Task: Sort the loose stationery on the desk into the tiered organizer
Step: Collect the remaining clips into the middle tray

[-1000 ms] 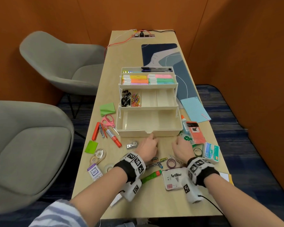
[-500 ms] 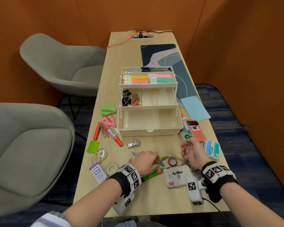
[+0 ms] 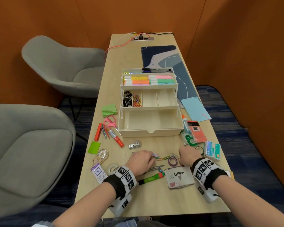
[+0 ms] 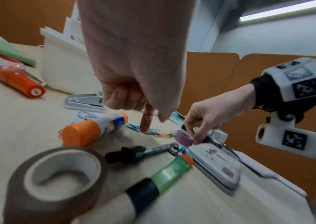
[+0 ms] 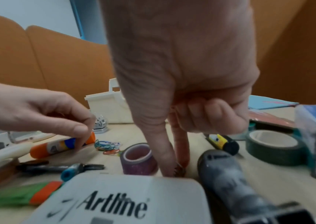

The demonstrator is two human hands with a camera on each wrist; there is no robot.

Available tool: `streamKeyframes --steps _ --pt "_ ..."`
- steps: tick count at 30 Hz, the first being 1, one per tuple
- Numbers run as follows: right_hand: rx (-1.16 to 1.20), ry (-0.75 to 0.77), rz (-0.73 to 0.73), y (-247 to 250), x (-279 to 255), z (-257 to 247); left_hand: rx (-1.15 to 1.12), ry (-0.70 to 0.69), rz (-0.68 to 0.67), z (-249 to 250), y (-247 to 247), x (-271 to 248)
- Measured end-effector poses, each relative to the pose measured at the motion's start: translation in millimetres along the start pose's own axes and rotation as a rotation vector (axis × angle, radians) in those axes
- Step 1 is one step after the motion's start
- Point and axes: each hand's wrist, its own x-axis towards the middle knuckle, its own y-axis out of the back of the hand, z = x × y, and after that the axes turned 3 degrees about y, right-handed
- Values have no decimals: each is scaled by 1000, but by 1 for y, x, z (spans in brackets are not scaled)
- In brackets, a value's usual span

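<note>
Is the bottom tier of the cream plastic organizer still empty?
Yes: in the head view the bottom tier of the cream plastic tiered organizer shows only bare floor, while clips and highlighters sit in the tiers above.

The open three-tier plastic organizer [image 3: 148, 128] is cream, on a pale wood-grain desk [image 3: 154, 200]. Its top tier holds yellow, orange, pink and green highlighters [image 3: 147, 80]. Both black wristbands [image 3: 121, 179] carry black-and-white square marker patterns; the small washi tape roll [image 3: 172, 161] is purple.
</note>
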Motion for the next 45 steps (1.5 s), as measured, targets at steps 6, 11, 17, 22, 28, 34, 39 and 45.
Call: streamKeyframes --steps 6,11,17,22,28,34,39,45 --pt "68 123 39 12 17 -12 106 79 -9 -6 12 7" --pt "108 123 43 16 16 -12 209 60 -116 0 10 20" --pt "-164 240 31 21 19 -17 340 9 -308 7 23 43" --pt "-271 261 -41 22 24 -25 431 -79 -325 11 23 50" --pt "-344 261 -66 13 25 -32 366 -35 -335 12 18 49" --pt "-296 232 -39 6 28 -35 335 20 -338 17 14 52" --pt "-97 174 -89 10 29 -32 290 32 -338 17 16 53" --pt "304 120 -77 14 28 -11 14 20 -244 8 41 43"
